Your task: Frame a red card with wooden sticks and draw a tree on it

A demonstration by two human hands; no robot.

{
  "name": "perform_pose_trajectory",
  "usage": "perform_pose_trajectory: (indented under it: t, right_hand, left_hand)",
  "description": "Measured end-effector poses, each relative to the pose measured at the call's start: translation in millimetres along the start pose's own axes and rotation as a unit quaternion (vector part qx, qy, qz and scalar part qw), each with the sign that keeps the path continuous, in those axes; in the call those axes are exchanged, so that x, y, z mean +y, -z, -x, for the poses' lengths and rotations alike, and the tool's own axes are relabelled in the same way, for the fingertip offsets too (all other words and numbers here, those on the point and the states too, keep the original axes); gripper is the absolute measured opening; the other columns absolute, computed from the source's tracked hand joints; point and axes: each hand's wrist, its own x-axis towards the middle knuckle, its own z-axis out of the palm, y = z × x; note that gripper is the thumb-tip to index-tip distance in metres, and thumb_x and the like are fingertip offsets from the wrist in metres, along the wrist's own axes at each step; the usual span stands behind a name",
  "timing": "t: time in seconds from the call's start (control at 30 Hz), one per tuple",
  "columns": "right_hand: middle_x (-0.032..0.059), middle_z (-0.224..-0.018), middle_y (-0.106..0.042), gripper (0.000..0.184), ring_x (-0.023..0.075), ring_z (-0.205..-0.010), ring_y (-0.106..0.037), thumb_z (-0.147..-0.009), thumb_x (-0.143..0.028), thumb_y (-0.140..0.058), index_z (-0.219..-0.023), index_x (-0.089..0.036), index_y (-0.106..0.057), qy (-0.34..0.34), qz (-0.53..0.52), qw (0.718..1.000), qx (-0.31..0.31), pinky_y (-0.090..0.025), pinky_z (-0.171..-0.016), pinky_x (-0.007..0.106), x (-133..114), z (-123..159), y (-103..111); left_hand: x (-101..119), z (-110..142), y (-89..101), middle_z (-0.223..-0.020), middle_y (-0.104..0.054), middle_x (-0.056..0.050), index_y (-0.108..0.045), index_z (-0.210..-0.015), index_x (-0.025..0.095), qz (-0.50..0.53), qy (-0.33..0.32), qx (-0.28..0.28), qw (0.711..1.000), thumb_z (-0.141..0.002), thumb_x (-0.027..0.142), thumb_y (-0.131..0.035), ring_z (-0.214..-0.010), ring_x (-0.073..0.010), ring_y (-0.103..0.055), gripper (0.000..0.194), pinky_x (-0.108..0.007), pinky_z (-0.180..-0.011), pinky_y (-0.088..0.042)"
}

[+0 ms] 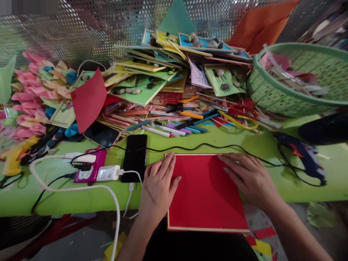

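Note:
A red paper panel lies in front of me, its near part reaching past the table edge over my lap. Pale thin strips run along its near and far edges and part of its left side. My left hand rests on the panel's left edge, fingers stretched toward the far left corner. Over the far right corner and right edge lies my right hand, fingers extended and flat. Neither hand is wrapped around anything. A black phone lies just left of my left hand.
A black cable crosses behind the panel to a blue glue gun. On the left sits a magenta power strip with white plugs. Behind are markers, scissors, stacked pebble-decorated cards and a green basket.

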Motion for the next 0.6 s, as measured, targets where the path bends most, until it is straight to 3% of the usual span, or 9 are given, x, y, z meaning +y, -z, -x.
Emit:
perform_pose_trajectory:
  t: [0.6]
  right_hand:
    - [0.0094,-0.126,-0.076,0.042,0.0284,-0.110,-0.067,-0.107,-0.033,-0.051,-0.146,-0.025,-0.066,-0.020,0.023,1.000,0.002,-0.051,-0.091,0.044,-1.9,-1.0,-3.4]
  left_hand:
    - [1.2,-0.7,3.0,-0.160,-0.056,-0.011,-0.049,-0.158,0.016,-0.007,0.010,-0.021,1.000,-0.108,0.034,-0.054,-0.120,-0.0283,-0.062,0.054,-0.046,-0.102,-0.050]
